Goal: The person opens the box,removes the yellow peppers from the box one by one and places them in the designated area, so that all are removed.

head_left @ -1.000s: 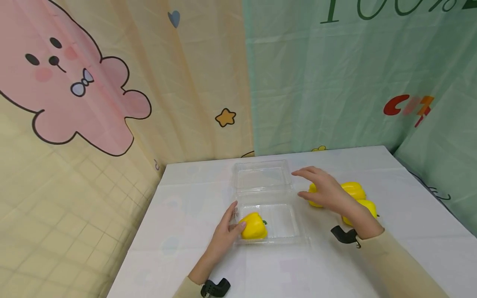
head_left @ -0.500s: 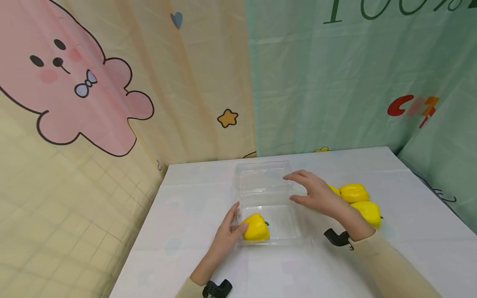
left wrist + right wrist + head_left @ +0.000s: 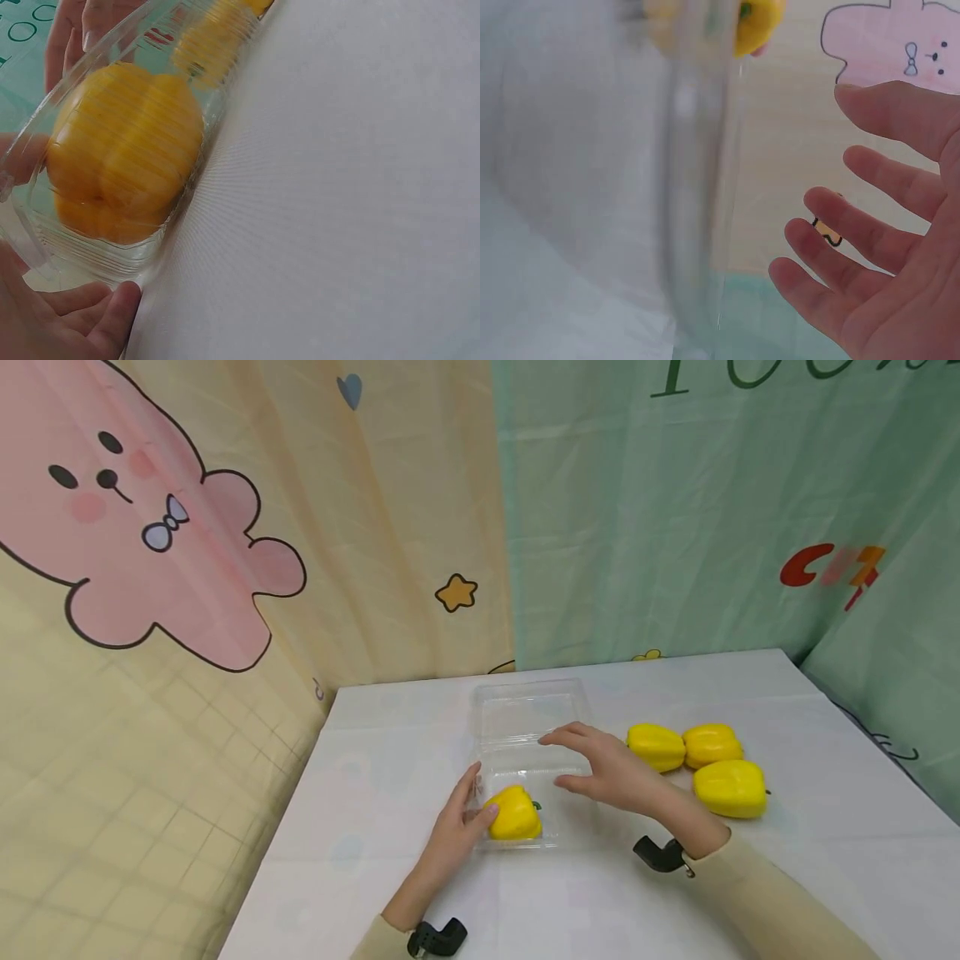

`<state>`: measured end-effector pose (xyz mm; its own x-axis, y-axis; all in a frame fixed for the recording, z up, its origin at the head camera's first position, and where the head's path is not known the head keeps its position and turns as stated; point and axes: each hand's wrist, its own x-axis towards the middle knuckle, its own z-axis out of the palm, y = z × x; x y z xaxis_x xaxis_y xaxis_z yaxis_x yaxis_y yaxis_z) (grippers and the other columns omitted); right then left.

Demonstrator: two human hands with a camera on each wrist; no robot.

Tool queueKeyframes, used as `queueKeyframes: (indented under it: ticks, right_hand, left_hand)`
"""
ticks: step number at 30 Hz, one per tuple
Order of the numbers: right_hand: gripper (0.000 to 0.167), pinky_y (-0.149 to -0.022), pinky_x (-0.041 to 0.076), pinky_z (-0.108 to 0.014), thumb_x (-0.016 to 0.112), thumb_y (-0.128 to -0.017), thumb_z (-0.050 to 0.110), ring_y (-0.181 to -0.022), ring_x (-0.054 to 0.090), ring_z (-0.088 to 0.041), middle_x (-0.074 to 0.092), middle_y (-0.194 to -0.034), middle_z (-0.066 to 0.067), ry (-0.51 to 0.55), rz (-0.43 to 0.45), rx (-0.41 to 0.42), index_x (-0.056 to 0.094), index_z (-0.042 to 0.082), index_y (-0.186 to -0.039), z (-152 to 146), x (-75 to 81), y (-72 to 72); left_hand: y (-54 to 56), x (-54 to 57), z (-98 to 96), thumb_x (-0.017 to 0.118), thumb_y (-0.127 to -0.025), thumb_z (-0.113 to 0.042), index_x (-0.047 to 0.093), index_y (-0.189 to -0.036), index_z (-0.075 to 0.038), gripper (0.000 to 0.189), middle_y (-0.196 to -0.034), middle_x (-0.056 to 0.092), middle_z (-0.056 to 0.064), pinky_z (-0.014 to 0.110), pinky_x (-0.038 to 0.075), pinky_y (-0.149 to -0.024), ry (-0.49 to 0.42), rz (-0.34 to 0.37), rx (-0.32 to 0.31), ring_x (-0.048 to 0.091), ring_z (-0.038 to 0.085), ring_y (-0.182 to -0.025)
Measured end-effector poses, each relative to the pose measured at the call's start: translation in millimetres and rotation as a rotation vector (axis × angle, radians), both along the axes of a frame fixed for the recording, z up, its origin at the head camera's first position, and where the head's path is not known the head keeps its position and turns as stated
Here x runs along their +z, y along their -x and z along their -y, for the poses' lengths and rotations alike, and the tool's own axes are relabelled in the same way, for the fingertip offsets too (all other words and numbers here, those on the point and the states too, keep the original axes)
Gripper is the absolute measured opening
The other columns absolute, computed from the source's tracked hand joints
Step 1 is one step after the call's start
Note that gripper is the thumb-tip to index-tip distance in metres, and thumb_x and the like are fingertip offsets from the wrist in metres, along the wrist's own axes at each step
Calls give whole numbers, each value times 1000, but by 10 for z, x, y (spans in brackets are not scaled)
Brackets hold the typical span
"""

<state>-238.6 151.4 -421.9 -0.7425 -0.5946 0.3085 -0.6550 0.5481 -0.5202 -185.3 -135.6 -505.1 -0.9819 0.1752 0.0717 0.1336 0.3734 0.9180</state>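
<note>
On the white table lies a clear plastic clamshell container (image 3: pixel 517 774), its lid folded back flat towards the far side. One yellow bell pepper (image 3: pixel 516 814) sits in the left part of its base, green stem facing right. My left hand (image 3: pixel 452 833) grips the container's left wall, thumb over the edge by the pepper and fingers outside. Through the clear wall the left wrist view shows the pepper (image 3: pixel 127 154) close up. Above the right part of the container hovers my right hand (image 3: pixel 611 768); its spread fingers (image 3: pixel 870 232) hold nothing.
Three more yellow bell peppers (image 3: pixel 712 746) lie close together to the right of the container. Patterned curtains (image 3: pixel 645 527) hang behind and beside the table (image 3: pixel 360 827). Each wrist wears a black mount (image 3: pixel 660 854).
My right hand has moved left and nearer, from beside the loose peppers to over the container, uncovering the peppers behind it. The left hand keeps its grip in place.
</note>
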Motion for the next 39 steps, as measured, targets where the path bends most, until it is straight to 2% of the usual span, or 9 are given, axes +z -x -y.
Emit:
queueKeyframes:
  ticks: [3,9,15,19,20,24,29,35,39]
  right_hand:
    - [54,-98,52,-43,79,-89,24,-123,56,-20,57,-136,7,-4,31,49,58,27,-138,93,-22,-63]
    - [54,-98,51,-44,78,-90,24,-122,57,-24,56,-136,9,2,91,83,57,28,-139,225,-95,-133]
    - [53,-98,51,-43,78,-90,24,-122,57,-24,57,-135,7,25,136,101,58,25,-139,291,-191,-159]
    - [55,-99,50,-45,79,-89,28,-122,58,-26,58,-135,4,46,164,106,58,21,-139,332,-237,-174]
    - [55,-99,50,-45,79,-89,29,-121,58,-26,58,-134,4,53,171,109,58,21,-139,344,-248,-178]
    - [57,-97,51,-48,78,-89,36,-117,58,-29,59,-134,0,75,214,121,58,17,-140,379,-309,-174]
    - [62,-94,52,-47,79,-87,39,-114,59,-25,58,-133,5,69,259,107,58,17,-141,414,-377,-187]
    - [64,-96,52,-42,79,-87,42,-111,59,-14,57,-131,11,63,301,106,56,18,-142,453,-435,-187]
    - [68,-97,52,-42,79,-86,44,-111,58,-12,56,-134,11,59,315,116,54,19,-144,455,-433,-165]
  left_hand:
    - [-6,5,2,62,-98,-44,25,-161,-27,75,-162,31,8,47,47,-105,-5,8,-3,38,30,-143]
    - [-12,16,9,62,-99,-44,25,-161,-27,74,-162,30,8,48,46,-105,-9,17,-3,38,31,-143]
    - [-23,50,-7,63,-100,-36,27,-160,-25,71,-162,29,13,52,46,-105,-26,13,-11,38,35,-142]
    - [-17,39,-17,63,-99,-36,27,-160,-25,71,-162,30,12,51,45,-106,-16,6,-12,37,33,-143]
    - [-2,7,-5,63,-99,-39,27,-160,-26,72,-162,31,10,50,46,-106,-11,0,-12,37,32,-143]
    - [-13,23,-7,64,-99,-38,27,-160,-27,72,-161,33,11,51,45,-105,-11,-2,-3,38,33,-143]
    - [-23,28,-10,63,-100,-37,27,-160,-27,71,-162,31,12,53,46,-104,-17,-9,-12,38,35,-142]
    - [-8,4,-1,61,-99,-45,25,-161,-26,73,-162,30,10,49,46,-106,18,-6,-10,37,32,-143]
    - [18,-7,10,60,-99,-47,24,-161,-28,74,-162,30,8,47,47,-105,27,-12,-11,38,31,-143]
